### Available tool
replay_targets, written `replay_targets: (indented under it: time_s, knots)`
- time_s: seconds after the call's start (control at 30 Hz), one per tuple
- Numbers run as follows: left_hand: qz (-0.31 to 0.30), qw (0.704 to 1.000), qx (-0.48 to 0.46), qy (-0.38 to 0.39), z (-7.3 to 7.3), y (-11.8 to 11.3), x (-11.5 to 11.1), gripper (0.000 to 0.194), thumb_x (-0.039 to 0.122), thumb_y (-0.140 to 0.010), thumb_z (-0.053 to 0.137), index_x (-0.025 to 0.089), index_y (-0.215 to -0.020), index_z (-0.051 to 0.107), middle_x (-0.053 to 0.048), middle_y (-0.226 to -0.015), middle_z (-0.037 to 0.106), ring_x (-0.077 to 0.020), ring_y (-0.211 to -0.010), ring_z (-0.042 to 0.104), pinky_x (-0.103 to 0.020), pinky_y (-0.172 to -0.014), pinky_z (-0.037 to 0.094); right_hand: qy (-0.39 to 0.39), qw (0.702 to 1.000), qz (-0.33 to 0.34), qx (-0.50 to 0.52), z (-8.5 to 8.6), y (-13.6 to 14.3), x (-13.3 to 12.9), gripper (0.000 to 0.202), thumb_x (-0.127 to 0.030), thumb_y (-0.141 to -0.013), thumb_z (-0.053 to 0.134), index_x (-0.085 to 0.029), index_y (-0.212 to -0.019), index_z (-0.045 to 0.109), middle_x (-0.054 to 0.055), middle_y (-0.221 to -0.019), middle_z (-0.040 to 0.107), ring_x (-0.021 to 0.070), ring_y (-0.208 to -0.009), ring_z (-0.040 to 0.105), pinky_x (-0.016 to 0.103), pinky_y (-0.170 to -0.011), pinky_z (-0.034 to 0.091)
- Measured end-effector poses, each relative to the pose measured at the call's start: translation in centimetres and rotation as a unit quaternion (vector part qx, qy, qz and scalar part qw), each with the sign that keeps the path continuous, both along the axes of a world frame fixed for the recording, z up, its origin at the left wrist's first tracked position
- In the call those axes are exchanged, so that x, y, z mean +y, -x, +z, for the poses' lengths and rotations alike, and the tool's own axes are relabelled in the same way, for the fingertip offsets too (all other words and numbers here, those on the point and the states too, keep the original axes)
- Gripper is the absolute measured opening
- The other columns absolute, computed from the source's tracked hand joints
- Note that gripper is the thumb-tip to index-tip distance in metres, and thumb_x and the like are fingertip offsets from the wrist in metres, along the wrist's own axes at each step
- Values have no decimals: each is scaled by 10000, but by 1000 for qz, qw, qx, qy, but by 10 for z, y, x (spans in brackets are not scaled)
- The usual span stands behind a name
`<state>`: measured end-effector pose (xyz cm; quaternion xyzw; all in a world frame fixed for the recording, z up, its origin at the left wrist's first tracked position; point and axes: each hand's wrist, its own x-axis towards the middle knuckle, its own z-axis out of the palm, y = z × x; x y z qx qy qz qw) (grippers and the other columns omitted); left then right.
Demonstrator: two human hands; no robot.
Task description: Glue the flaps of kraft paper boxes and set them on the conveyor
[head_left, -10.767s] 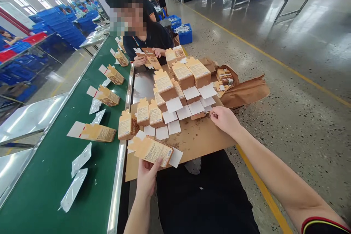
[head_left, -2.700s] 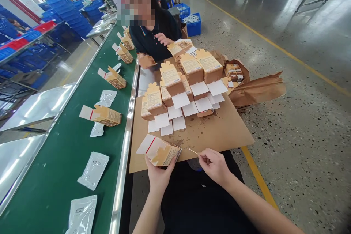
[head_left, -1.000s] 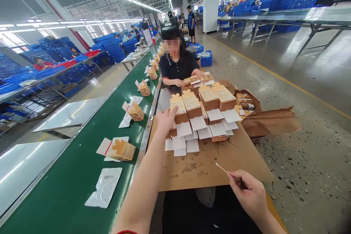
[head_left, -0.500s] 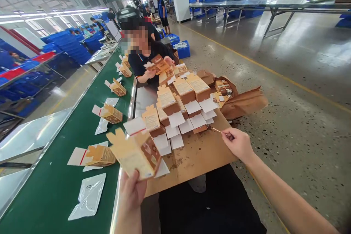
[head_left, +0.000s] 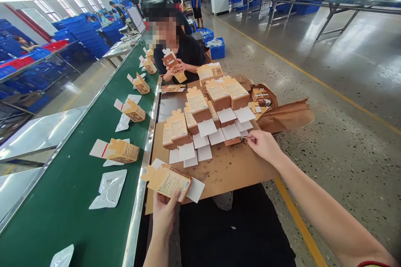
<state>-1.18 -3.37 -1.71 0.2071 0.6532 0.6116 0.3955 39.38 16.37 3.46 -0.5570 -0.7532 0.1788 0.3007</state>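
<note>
My left hand (head_left: 164,212) is wrapped round the lower side of a brown and cream carton (head_left: 171,183), thumb on its printed face. The carton's end flaps stand open, a white one pointing right. My right hand (head_left: 263,146) pinches a thin stick (head_left: 245,137), its tip close to the right end of the carton pile and partly hard to make out. Several like cartons (head_left: 179,130) are stacked in that pile, many with white flaps hanging out toward me. The pile rests on a brown cardboard sheet (head_left: 216,179) marked with dark smears.
To the left, a green conveyor belt (head_left: 84,200) carries open cartons (head_left: 123,151) and silvery pouches (head_left: 109,188). Across the pile, a co-worker (head_left: 188,52) handles another carton (head_left: 170,59). Crumpled brown paper (head_left: 285,117) lies at right. Blue crates (head_left: 216,48) stand on the floor behind.
The carton in my left hand has tipped flatter and come lower, over the cardboard. My right hand has moved the stick closer to the pile. Belt items have shifted away, and another pouch shows.
</note>
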Motion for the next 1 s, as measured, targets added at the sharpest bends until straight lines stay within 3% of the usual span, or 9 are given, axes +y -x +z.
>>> replay_targets:
  time_s: [0.13, 0.23, 0.33, 0.43, 0.57, 0.7, 0.9, 1.0]
  knots:
    - [14, 1000, -15, -12, -3, 2, 1, 929, 552, -625, 1189, 263, -1393, 754, -161, -1493, 832, -430, -1542, 735, -631, -1374, 527, -41, 988, -79, 129, -22, 10, -68, 255, -366, -1076, 688, -248, -878, 798, 22, -711, 743, 192, -613, 658, 314, -621, 560]
    - [9, 1000, -11, -19, -5, -4, 3, 902, 519, -657, 1185, 272, -1402, 740, -155, -1478, 831, -419, -1553, 727, -637, -1382, 516, -21, 981, 35, 188, -44, 58, -126, 259, -295, -1124, 687, -258, -895, 803, 17, -754, 770, 172, -607, 673, 292, -577, 544]
    - [3, 1000, 1, -27, -6, -9, 6, 932, 489, -675, 1186, 276, -1445, 707, -162, -1491, 818, -399, -1519, 750, -632, -1365, 534, -26, 976, 139, 167, -59, 114, -159, 274, -125, -1093, 646, -253, -868, 737, -14, -738, 702, 146, -608, 616, 275, -611, 494]
    - [-15, 999, 11, -34, -7, -12, 8, 994, 452, -660, 1197, 277, -1487, 673, -174, -1546, 789, -391, -1489, 768, -610, -1331, 571, -42, 972, 201, 112, -67, 148, -160, 325, -47, -1054, 596, -256, -806, 620, -31, -726, 628, 142, -635, 565, 276, -646, 441]
    - [-8, 999, 20, -35, -7, -19, 6, 1020, 507, -642, 1195, 285, -1464, 633, -173, -1535, 786, -388, -1442, 791, -597, -1287, 608, -23, 975, 214, 61, -74, 150, -145, 336, -47, -1064, 596, -261, -806, 570, -36, -743, 600, 145, -655, 537, 284, -667, 408]
    - [8, 997, 60, -40, -10, -32, 3, 1053, 584, -612, 1183, 289, -1436, 597, -166, -1475, 787, -400, -1410, 801, -592, -1233, 642, -6, 977, 178, 114, -72, 135, -139, 303, -84, -1073, 602, -261, -828, 616, -32, -735, 612, 150, -651, 578, 271, -656, 447]
    - [-2, 975, 222, -4, -3, -50, -6, 949, 548, -638, 1130, 281, -1369, 586, -112, -1319, 761, -358, -1217, 831, -523, -1081, 698, 2, 974, 86, 211, -55, 112, -150, 271, -203, -1103, 629, -269, -852, 707, -18, -710, 663, 157, -596, 594, 275, -598, 517]
    - [-9, 969, 248, 6, -2, -51, -9, 931, 539, -621, 1118, 289, -1337, 578, -92, -1242, 750, -351, -1137, 830, -478, -976, 708, 21, 974, 51, 219, -47, 104, -156, 311, -289, -1123, 635, -275, -823, 715, -11, -676, 661, 160, -563, 571, 289, -575, 543]
